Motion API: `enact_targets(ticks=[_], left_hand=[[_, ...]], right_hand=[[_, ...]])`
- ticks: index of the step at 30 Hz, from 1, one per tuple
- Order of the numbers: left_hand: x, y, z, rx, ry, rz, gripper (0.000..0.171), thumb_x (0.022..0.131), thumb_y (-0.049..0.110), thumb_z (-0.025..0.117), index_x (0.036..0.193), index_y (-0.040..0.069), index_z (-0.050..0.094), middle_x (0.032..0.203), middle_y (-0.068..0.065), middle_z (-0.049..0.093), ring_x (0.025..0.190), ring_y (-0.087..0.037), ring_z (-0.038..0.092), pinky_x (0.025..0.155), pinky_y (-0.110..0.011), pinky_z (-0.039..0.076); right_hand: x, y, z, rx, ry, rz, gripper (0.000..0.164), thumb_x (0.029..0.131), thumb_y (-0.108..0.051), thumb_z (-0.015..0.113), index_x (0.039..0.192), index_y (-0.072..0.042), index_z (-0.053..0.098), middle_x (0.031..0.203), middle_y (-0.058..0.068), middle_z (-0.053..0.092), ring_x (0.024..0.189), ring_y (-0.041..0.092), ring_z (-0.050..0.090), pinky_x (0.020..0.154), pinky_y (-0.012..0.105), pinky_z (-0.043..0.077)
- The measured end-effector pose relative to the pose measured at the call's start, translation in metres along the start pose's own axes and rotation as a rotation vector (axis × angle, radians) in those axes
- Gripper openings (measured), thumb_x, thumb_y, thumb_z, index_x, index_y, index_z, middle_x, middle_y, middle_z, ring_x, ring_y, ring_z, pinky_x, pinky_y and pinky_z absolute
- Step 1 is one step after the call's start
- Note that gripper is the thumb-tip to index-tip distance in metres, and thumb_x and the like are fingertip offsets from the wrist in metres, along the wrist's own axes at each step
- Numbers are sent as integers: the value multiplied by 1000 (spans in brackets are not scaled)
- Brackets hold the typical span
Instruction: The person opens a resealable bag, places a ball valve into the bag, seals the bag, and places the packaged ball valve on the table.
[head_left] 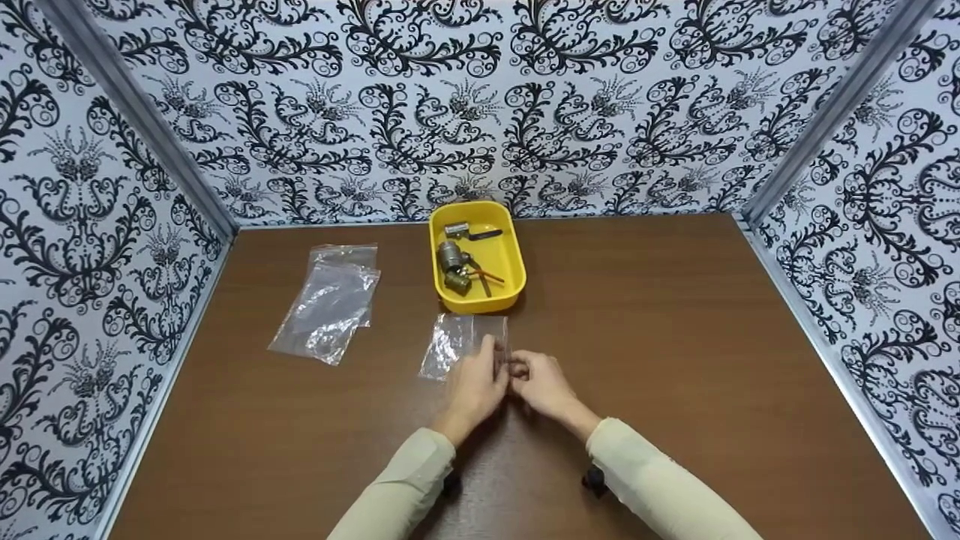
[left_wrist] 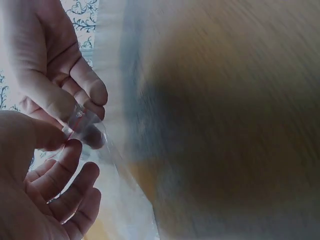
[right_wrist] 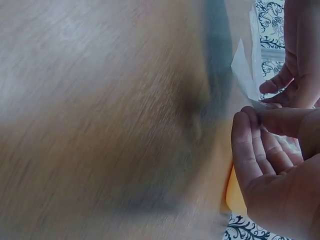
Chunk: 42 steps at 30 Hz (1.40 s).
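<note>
A clear zip bag [head_left: 448, 346] lies in front of the yellow tray, its right-hand part between my two hands. My left hand [head_left: 476, 384] pinches the bag's edge between thumb and forefinger. Close against it, my right hand [head_left: 545, 385] pinches the same edge with its fingertips. In the left wrist view, a red line runs along the zip strip [left_wrist: 75, 122] of the bag where both thumbs meet. The right wrist view shows the bag's film [right_wrist: 287, 142] behind my fingers. What the bag holds, if anything, cannot be told.
Behind the hands stands the yellow tray [head_left: 517, 262], with several metal valves and fittings [head_left: 450, 257] in it, one with a red handle. More clear zip bags [head_left: 322, 319] lie overlapping on the left of the brown table [head_left: 637, 300]. Patterned walls [head_left: 480, 112] enclose three sides.
</note>
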<state>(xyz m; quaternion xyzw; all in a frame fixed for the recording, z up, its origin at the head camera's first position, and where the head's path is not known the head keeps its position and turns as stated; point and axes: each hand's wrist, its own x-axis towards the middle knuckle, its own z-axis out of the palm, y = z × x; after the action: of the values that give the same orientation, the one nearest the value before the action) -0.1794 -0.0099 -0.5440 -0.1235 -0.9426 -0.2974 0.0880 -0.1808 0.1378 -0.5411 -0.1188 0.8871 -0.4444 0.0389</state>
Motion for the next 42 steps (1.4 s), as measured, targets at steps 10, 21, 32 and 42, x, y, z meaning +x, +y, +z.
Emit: enact_targets(ticks=[10, 21, 32, 42], left_hand=[[-2, 1, 1, -47, 27, -15, 24, 80, 13, 70, 100, 13, 56, 68, -5, 65, 58, -23, 62, 50, -30, 46], [-1, 1, -3, -91, 33, -94, 25, 80, 13, 68, 103, 14, 57, 69, 3, 63, 57, -14, 57, 52, -27, 45], [-5, 8, -4, -79, -16, -87, 27, 77, 18, 72, 100, 15, 57, 71, 0, 64, 60, -17, 59, 52, -29, 46], [-6, 11, -8, -22, -43, -67, 30, 76, 18, 71, 102, 14, 57, 66, 3, 59, 56, -18, 57, 51, -31, 45]], right_hand=[[1, -3, -1, -73, -13, -19, 25, 79, 3, 58, 101, -2, 69, 77, 4, 72, 64, 8, 59, 63, 25, 51], [5, -4, 1, -116, 44, 43, 25, 87, -5, 62, 111, -3, 70, 86, 8, 76, 73, 15, 70, 66, 30, 54], [12, -2, -3, -248, 171, 88, 33, 83, -10, 71, 116, -12, 66, 94, 9, 74, 83, 26, 69, 75, 44, 55], [23, -3, -9, -202, 206, 41, 13, 86, -8, 69, 97, -13, 75, 94, 5, 76, 90, 23, 71, 79, 42, 56]])
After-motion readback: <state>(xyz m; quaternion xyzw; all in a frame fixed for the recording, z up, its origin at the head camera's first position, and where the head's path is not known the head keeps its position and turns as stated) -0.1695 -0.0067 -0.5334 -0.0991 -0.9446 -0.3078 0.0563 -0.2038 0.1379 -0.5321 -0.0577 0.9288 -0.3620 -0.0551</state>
